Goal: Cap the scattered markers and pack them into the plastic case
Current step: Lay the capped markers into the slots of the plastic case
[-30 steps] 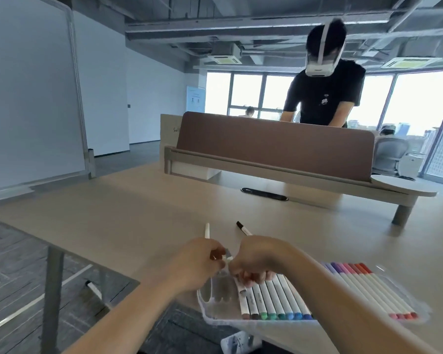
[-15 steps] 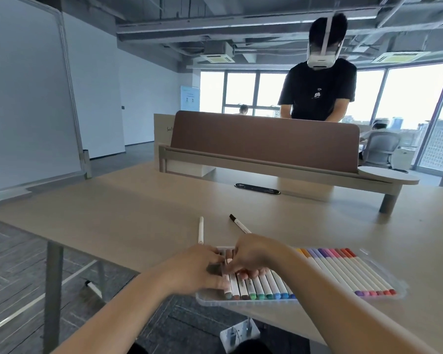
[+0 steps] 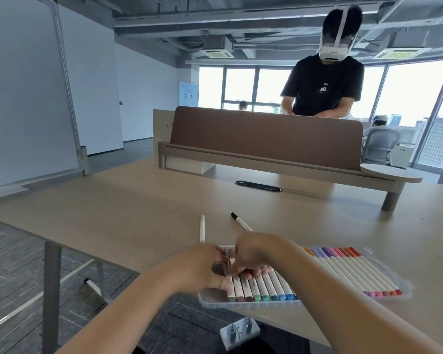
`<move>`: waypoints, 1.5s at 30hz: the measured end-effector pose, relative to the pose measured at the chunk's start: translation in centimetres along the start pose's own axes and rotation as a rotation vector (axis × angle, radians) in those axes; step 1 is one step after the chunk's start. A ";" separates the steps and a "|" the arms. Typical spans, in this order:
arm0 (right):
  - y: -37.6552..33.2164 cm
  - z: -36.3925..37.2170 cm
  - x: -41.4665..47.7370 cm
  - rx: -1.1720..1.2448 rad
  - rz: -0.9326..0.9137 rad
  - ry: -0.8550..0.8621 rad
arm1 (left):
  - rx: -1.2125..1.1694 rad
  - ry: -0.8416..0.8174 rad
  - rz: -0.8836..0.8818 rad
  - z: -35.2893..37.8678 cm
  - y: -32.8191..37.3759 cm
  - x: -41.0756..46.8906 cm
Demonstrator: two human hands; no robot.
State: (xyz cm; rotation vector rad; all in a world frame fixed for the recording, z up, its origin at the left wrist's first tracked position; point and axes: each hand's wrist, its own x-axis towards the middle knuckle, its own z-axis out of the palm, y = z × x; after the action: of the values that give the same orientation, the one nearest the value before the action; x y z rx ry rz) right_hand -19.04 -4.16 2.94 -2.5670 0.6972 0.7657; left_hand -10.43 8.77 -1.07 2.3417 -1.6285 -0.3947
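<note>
Presently both hands, left (image 3: 202,267) & right (image 3: 253,254), pinch a marker (image 3: 231,290) into case (image 3: 384,300); loose markers, white (image 3: 202,228) & black-tipped (image 3: 241,222), lie just beyond, axes pointing away.

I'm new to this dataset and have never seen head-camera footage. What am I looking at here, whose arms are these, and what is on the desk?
There is no machine here: a person wears a camera on the head, so this single view looks forward and down over their own forearms. The left hand and right hand meet over the left end of a clear plastic case filled with rows of capped markers. They seem to be pressing a grey marker into place, though the fingers hide the grip. Two loose markers lie on the desk beyond: a white marker and a black-capped marker. Another person stands behind the divider.
</note>
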 end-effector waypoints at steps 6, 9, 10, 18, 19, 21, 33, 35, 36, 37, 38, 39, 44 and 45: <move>0.9 -0.9 1.9 0.085 -0.045 0.162 | -0.195 0.238 -0.053 -1.5 -1.7 0.9; -0.2 -1.5 4.4 0.145 -0.014 0.374 | -0.252 0.363 -0.109 -2.3 -3.5 1.5; -0.7 -1.6 5.5 0.153 0.000 0.413 | -0.274 0.385 -0.124 -2.4 -4.1 1.7; -5.1 -4.1 12.4 0.029 0.122 0.446 | -0.307 0.426 -0.162 -2.5 -8.1 3.0; -5.5 -4.2 12.9 0.017 0.140 0.409 | -0.307 0.427 -0.170 -2.4 -8.4 3.1; -5.9 -4.4 13.6 -0.031 0.137 0.392 | -0.305 0.430 -0.170 -2.4 -8.8 3.3; -3.5 -3.2 4.9 0.210 -0.036 0.229 | -0.312 0.437 -0.156 -1.8 -6.0 2.3; -2.5 -2.4 3.6 0.242 -0.033 0.115 | -0.288 0.402 -0.139 -1.8 -4.6 1.7; -2.0 -2.0 3.0 0.244 -0.028 0.076 | -0.261 0.378 -0.127 -1.7 -3.9 1.4; -1.6 -1.7 2.5 0.238 -0.025 0.050 | -0.220 0.353 -0.114 -1.6 -3.3 1.1; -1.4 -1.3 2.1 0.234 -0.023 0.027 | -0.169 0.323 -0.099 -1.5 -2.7 0.7; -1.3 -1.0 1.8 0.233 -0.025 0.008 | -0.116 0.290 -0.078 -1.4 -2.2 0.3; -0.2 0.2 0.9 0.281 -0.075 0.058 | -0.051 0.119 -0.028 -1.0 -1.0 -0.6; 0.1 0.2 0.9 0.284 -0.090 0.096 | -0.046 0.110 -0.029 -0.9 -0.9 -0.7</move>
State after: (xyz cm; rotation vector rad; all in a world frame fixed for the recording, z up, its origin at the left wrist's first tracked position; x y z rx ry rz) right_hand -18.48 -4.42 2.19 -2.3685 0.6626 0.4784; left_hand -9.55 9.80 -0.48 2.3125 -1.5216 -0.3002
